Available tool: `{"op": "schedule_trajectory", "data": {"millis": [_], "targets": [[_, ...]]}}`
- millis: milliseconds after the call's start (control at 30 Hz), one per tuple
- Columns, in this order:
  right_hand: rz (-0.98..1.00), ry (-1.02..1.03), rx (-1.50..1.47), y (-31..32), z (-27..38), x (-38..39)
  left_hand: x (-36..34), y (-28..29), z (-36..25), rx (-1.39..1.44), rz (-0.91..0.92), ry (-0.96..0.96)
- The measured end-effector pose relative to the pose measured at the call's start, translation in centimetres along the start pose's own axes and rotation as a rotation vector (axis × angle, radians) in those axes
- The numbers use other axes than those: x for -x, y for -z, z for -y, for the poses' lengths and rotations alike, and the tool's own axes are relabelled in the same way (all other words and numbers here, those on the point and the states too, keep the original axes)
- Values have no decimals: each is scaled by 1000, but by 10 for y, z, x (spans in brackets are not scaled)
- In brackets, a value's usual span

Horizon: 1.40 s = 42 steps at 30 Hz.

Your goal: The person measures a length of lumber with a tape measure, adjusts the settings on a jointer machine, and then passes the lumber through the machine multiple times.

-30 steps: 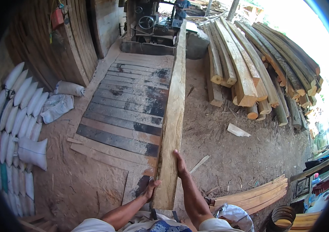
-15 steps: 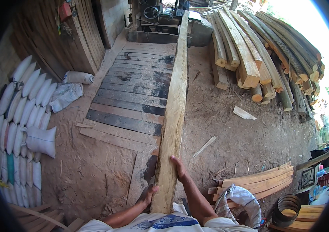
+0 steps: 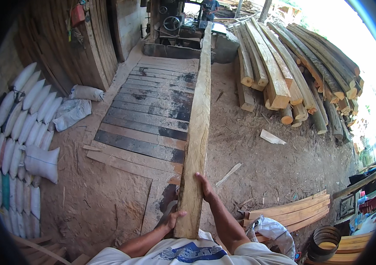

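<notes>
1. Since half a second ago, the view has tipped up, setting the far end of the beam [image 3: 196, 128] lower in the picture; the left thumb now lies slightly farther over its top.
2. Follow the beam's line: it runs from just before the shirt [image 3: 161, 252], along the right side of the floor boards [image 3: 152, 106], to the machine [image 3: 154, 26] with its handwheel [image 3: 171, 23].
3. Both hands are partly open and curved around the beam's sides. The left hand [image 3: 171, 221] holds near the close end, thumb on top; the right hand [image 3: 206, 187] holds farther forward. How far the fingers wrap underneath, I cannot tell.
4. That stagger should help steering; matching the pressure from both sides would likely keep the beam from rolling.
5. Fingers tucked under a rough edge could catch splinters, so flat palms seem safer.
6. Mind the loose wood strip [image 3: 228, 175] on the ground to the right, and the worker [image 3: 211, 6] beyond the machine.
</notes>
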State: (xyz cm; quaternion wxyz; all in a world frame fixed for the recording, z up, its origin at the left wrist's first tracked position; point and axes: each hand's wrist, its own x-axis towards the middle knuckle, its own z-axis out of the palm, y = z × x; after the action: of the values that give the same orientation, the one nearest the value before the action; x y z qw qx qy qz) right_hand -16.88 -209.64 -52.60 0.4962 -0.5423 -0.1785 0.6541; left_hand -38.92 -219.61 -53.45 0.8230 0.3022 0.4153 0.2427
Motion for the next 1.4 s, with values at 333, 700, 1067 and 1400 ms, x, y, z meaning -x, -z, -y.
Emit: {"op": "schedule_trajectory", "data": {"millis": [333,700,1067,1400], "targets": [[33,-7,42,-11,-21,40,48,-19,-15,-33,-42,-171],[9,-43,25,-3,1,-7,-16,6,4,73,16,-85],[25,-88,15,-2,46,-60,-76,17,-22,48,12,-71],[14,-60,-27,-6,77,-109,-107,0,-84,3,-33,-196]]}}
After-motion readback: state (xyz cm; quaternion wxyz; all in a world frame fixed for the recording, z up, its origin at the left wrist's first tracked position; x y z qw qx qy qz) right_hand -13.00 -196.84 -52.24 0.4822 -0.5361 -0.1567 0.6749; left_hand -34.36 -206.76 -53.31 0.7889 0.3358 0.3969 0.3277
